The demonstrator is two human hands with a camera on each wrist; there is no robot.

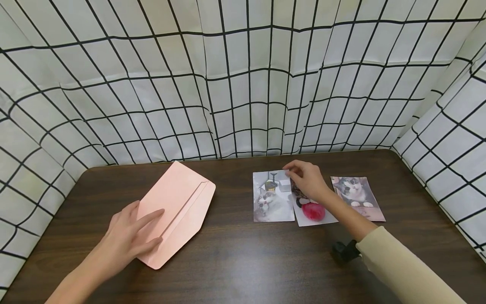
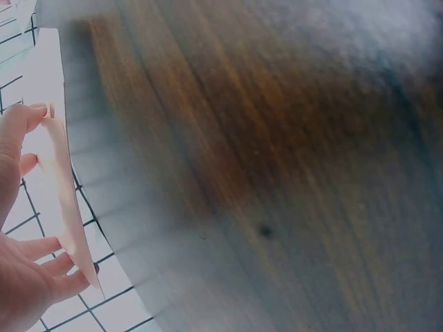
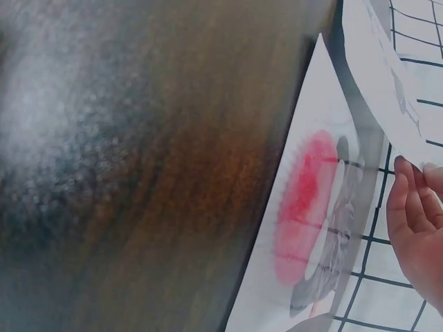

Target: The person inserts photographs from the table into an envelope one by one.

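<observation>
A pink envelope (image 1: pixel 178 207) with its flap side up is held at its left edge by my left hand (image 1: pixel 130 234). Thumb and index finger lie across its face, while the other fingers are at the edge. The left wrist view shows this envelope (image 2: pixel 59 180) edge-on. With thumb and fingertips my right hand (image 1: pixel 309 179) pinches the top right corner of a photo of a grey-and-white cat (image 1: pixel 273 202). That photo (image 3: pixel 381 76) appears lifted off the table in the right wrist view. Under my right hand and forearm lies a photo with a pink fluffy ball (image 1: pixel 313 211), partly hidden.
Right of my forearm, a third cat photo (image 1: pixel 358 196) lies on the dark wooden table (image 1: pixel 235 261). A black object (image 1: pixel 346 251) shows at my right sleeve. White curtains with a black grid (image 1: pixel 243 88) enclose the table's back and sides.
</observation>
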